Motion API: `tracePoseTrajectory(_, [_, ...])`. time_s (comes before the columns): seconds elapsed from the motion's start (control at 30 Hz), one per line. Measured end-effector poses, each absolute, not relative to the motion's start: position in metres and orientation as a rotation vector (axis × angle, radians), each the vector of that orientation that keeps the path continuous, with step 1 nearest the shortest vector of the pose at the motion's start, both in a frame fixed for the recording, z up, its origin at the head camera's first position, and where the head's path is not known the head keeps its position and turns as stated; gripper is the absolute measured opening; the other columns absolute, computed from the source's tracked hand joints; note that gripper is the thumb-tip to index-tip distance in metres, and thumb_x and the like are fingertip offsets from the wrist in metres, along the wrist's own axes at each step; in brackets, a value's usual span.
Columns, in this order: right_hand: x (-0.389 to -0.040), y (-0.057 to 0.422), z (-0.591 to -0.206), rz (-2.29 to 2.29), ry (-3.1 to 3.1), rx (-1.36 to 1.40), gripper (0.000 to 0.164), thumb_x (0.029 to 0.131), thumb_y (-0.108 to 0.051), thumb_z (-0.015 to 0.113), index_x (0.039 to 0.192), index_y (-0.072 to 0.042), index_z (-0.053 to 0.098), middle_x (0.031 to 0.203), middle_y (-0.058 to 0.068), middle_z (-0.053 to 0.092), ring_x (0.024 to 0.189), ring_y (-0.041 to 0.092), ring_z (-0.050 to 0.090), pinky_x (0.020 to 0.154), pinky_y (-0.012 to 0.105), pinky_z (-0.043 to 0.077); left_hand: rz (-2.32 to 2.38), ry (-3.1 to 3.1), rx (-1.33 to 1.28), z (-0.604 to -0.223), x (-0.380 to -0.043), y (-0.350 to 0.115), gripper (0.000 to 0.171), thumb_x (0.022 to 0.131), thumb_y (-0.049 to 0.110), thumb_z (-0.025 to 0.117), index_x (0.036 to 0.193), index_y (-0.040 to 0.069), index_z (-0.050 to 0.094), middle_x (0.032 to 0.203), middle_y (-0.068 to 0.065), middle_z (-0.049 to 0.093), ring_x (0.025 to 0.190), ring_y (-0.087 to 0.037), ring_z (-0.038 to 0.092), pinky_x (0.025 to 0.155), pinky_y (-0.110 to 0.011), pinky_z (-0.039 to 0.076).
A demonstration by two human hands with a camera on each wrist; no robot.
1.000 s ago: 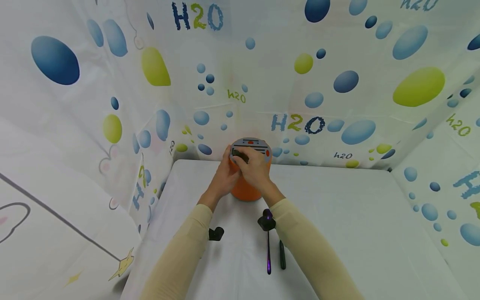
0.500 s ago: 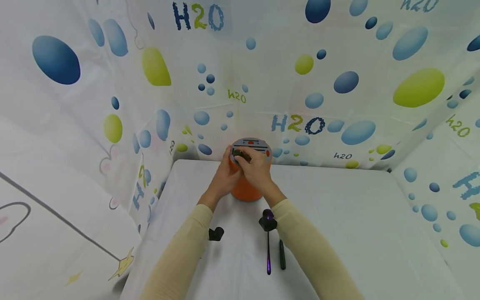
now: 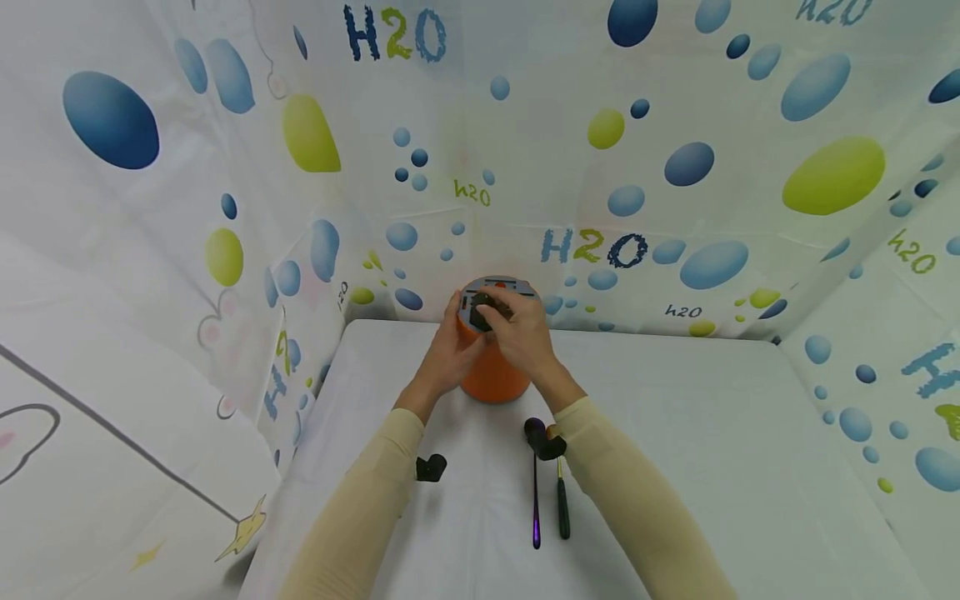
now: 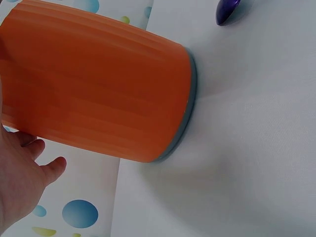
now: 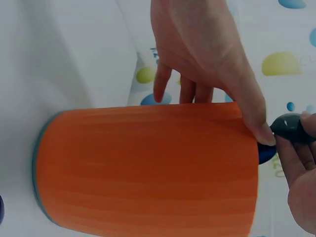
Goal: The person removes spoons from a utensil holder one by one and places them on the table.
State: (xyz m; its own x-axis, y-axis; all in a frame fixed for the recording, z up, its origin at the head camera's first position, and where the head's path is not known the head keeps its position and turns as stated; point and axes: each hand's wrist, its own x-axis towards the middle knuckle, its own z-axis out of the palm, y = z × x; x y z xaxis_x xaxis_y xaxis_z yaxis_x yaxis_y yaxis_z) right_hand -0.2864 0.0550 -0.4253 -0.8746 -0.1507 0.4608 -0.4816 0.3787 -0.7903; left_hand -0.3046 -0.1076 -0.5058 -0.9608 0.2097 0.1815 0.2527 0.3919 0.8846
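An orange utensil holder with a grey slotted top stands upright near the table's back edge. My left hand grips it at the upper left; in the right wrist view that thumb lies at the rim. Above the top, my right hand pinches a dark green, glossy rounded piece, whose narrow end is close to the left thumb. What kind of thing it is, and whether it sits in a slot, I cannot tell. Loosely bent left fingers show beside the holder in the left wrist view.
A purple long-handled utensil lies on the white table in front of the holder. Beside it is a tool with a dark green handle, its head partly behind my right wrist camera. Patterned sheeting rises behind.
My right hand has shifted slightly to the right with the dark green piece, and more of that piece shows. The right forearm moved right, uncovering more of the green-handled tool. My left hand stays put.
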Motion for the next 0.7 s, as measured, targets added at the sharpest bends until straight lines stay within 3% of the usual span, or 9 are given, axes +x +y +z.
tracePoseTrajectory(0.17, [-0.281, 0.064, -0.414, 1.541, -2.27, 0.598, 0.029, 0.101, -0.014, 0.069, 0.129, -0.006, 0.072, 0.116, 0.015, 0.074, 0.098, 0.028, 0.071, 0.089, 0.043, 0.063, -1.689, -2.565, -0.437, -0.506, -0.303, -0.107, 0.099, 0.095, 0.065, 0.063, 0.166, 0.043, -0.003, 0.176, -0.001, 0.013, 0.162, -0.029, 0.017, 0.128, -0.061, 0.017])
tracePoseTrajectory(0.5, [-0.274, 0.069, -0.401, 1.567, -2.188, 0.645, 0.028, 0.1, -0.009, 0.069, 0.127, -0.001, 0.071, 0.118, 0.016, 0.075, 0.099, 0.03, 0.073, 0.092, 0.048, 0.062, -1.698, -2.573, -0.425, -0.506, -0.302, -0.107, 0.1, 0.094, 0.068, 0.063, 0.165, 0.044, -0.003, 0.176, 0.0, 0.01, 0.162, -0.03, 0.015, 0.127, -0.065, 0.015])
tracePoseTrajectory(0.7, [-0.271, 0.073, -0.391, 1.543, -2.17, 0.677, 0.029, 0.1, -0.007, 0.068, 0.129, 0.0, 0.07, 0.116, 0.017, 0.075, 0.098, 0.031, 0.073, 0.09, 0.038, 0.063, -1.702, -2.579, -0.414, -0.504, -0.3, -0.107, 0.1, 0.094, 0.068, 0.063, 0.165, 0.045, -0.004, 0.176, 0.0, 0.013, 0.162, -0.031, 0.017, 0.127, -0.065, 0.016])
